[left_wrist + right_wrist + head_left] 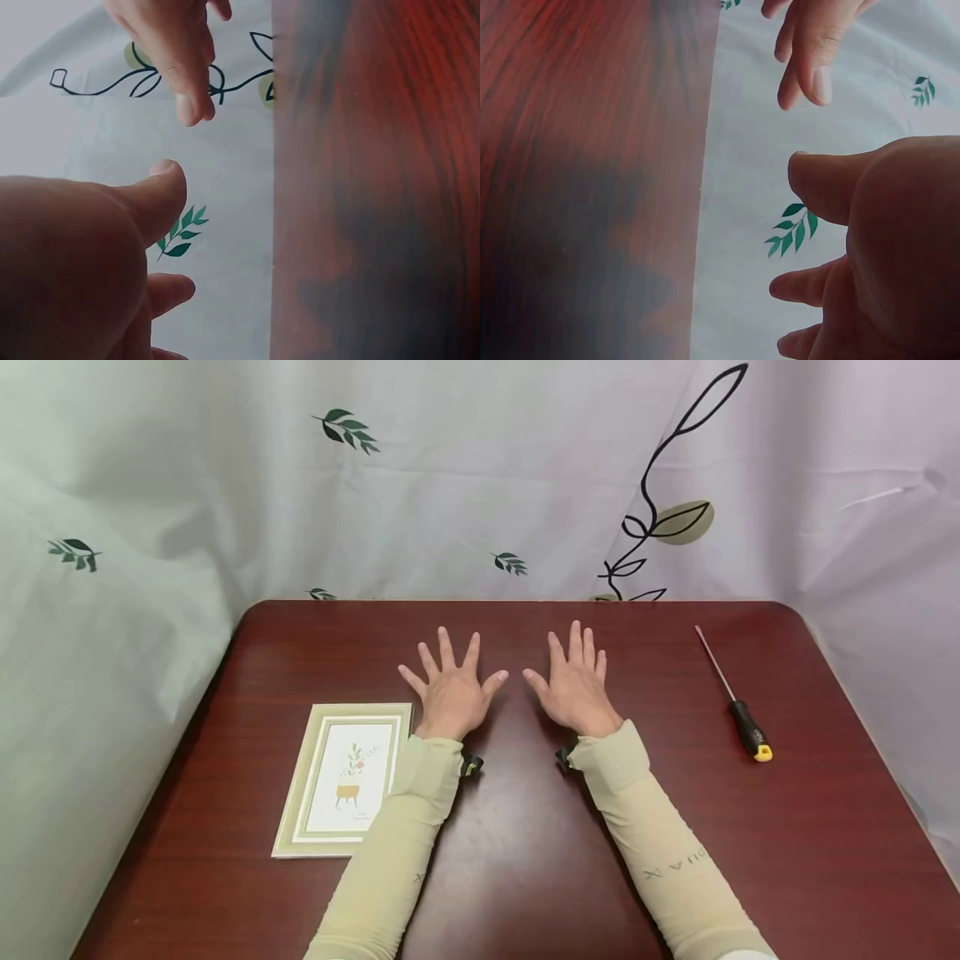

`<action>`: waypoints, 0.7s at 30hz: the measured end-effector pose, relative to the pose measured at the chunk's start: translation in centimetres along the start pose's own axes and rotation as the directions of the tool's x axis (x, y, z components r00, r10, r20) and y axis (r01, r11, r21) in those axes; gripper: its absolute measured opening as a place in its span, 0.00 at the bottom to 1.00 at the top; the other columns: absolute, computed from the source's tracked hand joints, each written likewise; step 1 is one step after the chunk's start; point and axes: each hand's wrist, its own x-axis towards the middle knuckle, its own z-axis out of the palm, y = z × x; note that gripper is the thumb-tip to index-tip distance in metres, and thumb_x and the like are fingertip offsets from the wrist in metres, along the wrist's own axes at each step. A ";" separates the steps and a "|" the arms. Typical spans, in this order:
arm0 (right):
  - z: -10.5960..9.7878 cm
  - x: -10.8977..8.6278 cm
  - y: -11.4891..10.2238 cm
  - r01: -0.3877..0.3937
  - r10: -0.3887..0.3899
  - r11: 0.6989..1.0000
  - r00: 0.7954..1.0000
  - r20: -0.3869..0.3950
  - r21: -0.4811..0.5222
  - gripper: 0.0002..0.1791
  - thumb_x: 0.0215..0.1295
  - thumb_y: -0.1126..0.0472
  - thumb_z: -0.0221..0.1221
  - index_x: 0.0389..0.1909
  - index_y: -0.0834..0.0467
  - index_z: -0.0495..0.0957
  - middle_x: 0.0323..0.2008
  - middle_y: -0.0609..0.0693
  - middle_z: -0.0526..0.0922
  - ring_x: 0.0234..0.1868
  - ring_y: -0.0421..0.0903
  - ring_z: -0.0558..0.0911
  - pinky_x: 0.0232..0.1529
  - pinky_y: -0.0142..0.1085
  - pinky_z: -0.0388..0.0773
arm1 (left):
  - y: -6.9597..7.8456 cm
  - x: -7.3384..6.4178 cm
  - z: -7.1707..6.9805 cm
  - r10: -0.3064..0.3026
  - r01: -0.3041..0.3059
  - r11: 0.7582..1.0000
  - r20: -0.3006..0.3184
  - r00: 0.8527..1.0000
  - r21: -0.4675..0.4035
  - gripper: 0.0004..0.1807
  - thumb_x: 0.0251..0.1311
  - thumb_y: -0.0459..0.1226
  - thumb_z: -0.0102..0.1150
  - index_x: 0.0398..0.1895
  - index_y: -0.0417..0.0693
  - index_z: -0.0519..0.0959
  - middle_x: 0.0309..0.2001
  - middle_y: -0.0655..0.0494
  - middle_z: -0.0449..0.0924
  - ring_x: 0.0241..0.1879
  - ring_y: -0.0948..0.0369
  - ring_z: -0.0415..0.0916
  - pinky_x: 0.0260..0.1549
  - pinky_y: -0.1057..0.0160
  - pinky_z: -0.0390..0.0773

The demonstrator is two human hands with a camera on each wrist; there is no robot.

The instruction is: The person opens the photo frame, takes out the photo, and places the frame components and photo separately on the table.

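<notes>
Leaf-printed cloth (450,485) hangs behind a reddish-brown table (517,868). Over it, left hand (453,697) and right hand (577,695) spread their fingers, both empty; a picture frame (348,781) lies to their left, a screwdriver (742,720) right.

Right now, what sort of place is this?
Probably an indoor tabletop workspace, perhaps a staged one: a screwdriver lies on a bare-topped reddish-brown table, with leaf-print fabric behind it.

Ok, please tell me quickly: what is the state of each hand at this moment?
Left hand: open, fingers spread, holding nothing.
Right hand: open, fingers spread, holding nothing.
</notes>
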 end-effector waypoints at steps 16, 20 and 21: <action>0.6 -0.2 -1.2 0.036 -0.036 0.999 0.999 0.029 -0.023 0.44 0.74 0.42 0.52 0.80 0.60 0.49 0.79 0.65 0.35 0.79 0.65 0.35 0.74 0.62 0.33 | -4.3 -3.2 -3.4 0.030 -0.026 0.994 0.034 0.999 -0.108 0.44 0.70 0.65 0.44 0.82 0.61 0.45 0.80 0.41 0.22 0.75 0.34 0.22 0.61 0.25 0.19; 0.9 0.0 -1.6 0.070 -0.068 0.995 0.997 0.028 -0.075 0.43 0.74 0.42 0.53 0.80 0.59 0.50 0.80 0.64 0.35 0.79 0.64 0.35 0.74 0.61 0.34 | -6.0 -4.0 -4.3 0.038 -0.034 0.997 0.043 0.998 -0.071 0.44 0.70 0.65 0.44 0.82 0.59 0.46 0.79 0.40 0.23 0.75 0.33 0.21 0.60 0.24 0.18; 1.0 0.1 -1.8 0.080 -0.078 0.993 0.997 0.029 -0.088 0.43 0.74 0.41 0.53 0.80 0.59 0.50 0.80 0.64 0.35 0.79 0.64 0.36 0.74 0.60 0.34 | -6.5 -4.2 -4.5 0.036 -0.034 0.997 0.044 0.998 -0.064 0.45 0.70 0.65 0.43 0.82 0.58 0.46 0.79 0.40 0.22 0.75 0.33 0.20 0.60 0.24 0.18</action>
